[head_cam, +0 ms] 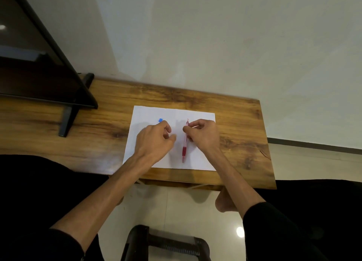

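A white sheet of paper (pixel 203 158) lies on the wooden table (pixel 98 143). A red pen (pixel 184 147) lies on the sheet, pointing toward me with its grip end near. My right hand (pixel 203 135) pinches the pen's far, clear end with curled fingers and thumb. My left hand (pixel 154 139) rests on the sheet with its fingers curled; whether it holds anything is hidden. A small blue piece (pixel 160 120) sits on the paper just beyond the left fingertips.
A dark monitor (pixel 39 64) on a black stand (pixel 67 121) occupies the table's left part. The wall rises right behind the table. A black stool frame (pixel 166 241) stands on the tiled floor below, between my legs.
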